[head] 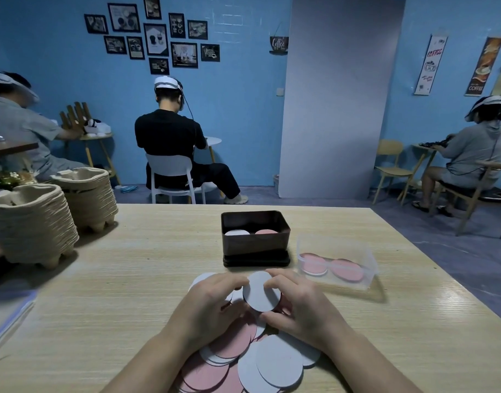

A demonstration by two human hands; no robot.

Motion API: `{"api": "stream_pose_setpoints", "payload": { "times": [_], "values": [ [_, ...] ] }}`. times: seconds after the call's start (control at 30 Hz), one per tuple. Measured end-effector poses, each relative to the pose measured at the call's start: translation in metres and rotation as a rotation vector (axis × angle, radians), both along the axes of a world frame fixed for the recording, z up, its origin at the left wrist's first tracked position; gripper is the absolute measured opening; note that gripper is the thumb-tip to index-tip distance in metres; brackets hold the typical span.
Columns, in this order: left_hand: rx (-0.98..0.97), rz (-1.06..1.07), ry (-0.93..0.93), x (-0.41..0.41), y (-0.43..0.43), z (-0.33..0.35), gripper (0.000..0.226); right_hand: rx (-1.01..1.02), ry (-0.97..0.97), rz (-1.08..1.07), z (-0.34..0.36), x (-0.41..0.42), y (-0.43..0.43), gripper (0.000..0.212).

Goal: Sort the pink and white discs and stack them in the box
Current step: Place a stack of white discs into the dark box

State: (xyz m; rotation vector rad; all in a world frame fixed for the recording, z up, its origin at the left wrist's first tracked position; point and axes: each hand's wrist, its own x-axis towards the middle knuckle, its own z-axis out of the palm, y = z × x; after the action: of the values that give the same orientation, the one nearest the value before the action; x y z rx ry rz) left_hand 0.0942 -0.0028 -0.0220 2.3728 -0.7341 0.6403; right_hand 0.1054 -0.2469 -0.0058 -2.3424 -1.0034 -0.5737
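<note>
Right hand (297, 304): fingertips (272, 282) on the far rim of one white disc (260, 293), thumb on the near rim, so it's pinched and tipped up a bit over the heap. Left hand (212, 302) has its fingers (233, 283) curled w/ the tips against that disc's left edge. Its thumb is hidden, so can't tell if it's actually gripping or just touching.

Under both hands is a messy pile of discs (243, 361), pink and white mixed and overlapping, at the near edge of the wooden table (130, 279). Wrists and forearms cover a good chunk of it and the bottom of the view cuts off the rest, so no idea how many. One more white disc edge (201, 279) pokes out behind the left knuckles.

Just past the hands is the dark box (255, 246), open, sitting on what looks like its lid. Inside, a white stack (237, 232) on the left and a pink stack (266, 231) on the right, side by side. Only the tops show, so depth is anyone's guess.

Beside it on the right is a clear plastic tub (367, 275) w/ two pink-topped stacks (314, 263) in it. Far left of the table there are two stacks of pulp trays (30, 222).
</note>
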Motion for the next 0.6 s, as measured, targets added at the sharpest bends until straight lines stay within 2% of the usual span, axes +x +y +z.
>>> {"api": "stream_pose_setpoints", "payload": {
  "times": [0.13,0.33,0.6],
  "values": [
    [-0.009,-0.032,0.004,-0.003,0.000,0.006,0.032,-0.011,-0.044,0.002,0.004,0.001,0.001,0.038],
    [0.001,-0.029,-0.037,-0.012,0.005,0.022,0.041,-0.008,-0.127,0.008,0.013,0.001,-0.002,0.036],
    [-0.013,0.064,-0.103,0.017,0.019,0.047,0.039,0.158,-0.134,0.030,0.049,0.041,0.006,0.036]
  ]
}}
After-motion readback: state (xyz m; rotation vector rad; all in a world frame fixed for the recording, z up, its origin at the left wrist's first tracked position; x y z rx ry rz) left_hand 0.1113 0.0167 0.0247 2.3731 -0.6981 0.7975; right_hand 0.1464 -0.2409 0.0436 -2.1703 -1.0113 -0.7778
